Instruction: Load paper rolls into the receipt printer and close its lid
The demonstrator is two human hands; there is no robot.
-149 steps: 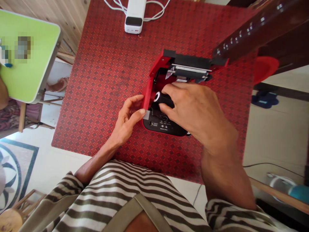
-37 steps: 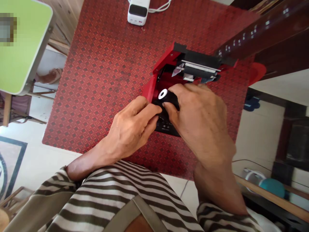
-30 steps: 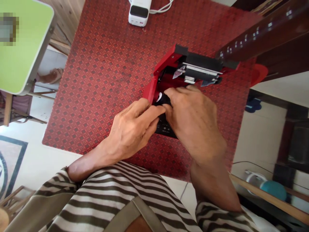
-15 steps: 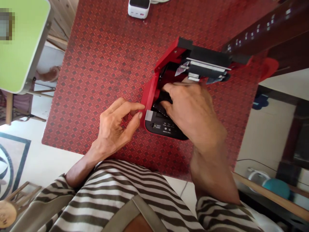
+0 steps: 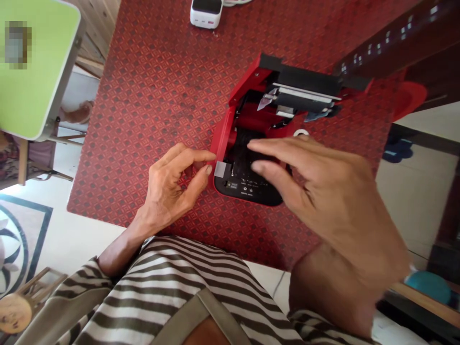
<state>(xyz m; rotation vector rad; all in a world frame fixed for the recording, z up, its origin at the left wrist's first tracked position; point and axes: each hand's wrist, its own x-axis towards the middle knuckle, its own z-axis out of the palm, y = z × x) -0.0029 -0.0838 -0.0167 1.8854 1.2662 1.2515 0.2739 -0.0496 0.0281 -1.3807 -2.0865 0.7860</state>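
A red label printer lies with its lid swung up on a red patterned tablecloth. A black roll sits in its compartment, and a white ring shows at the right end. My left hand is curled, thumb and forefinger tips pinched against the printer's left edge by a grey tab. My right hand hovers above the printer's black control panel, fingers stretched out and holding nothing.
A white power bank with cables lies at the table's far edge. A green table stands at the left. A dark wooden rail crosses the upper right, with a red seat below it.
My right hand has lifted out of the printer's compartment and spread open, leaving the roll inside. My left hand stays pinched at the printer's left edge.
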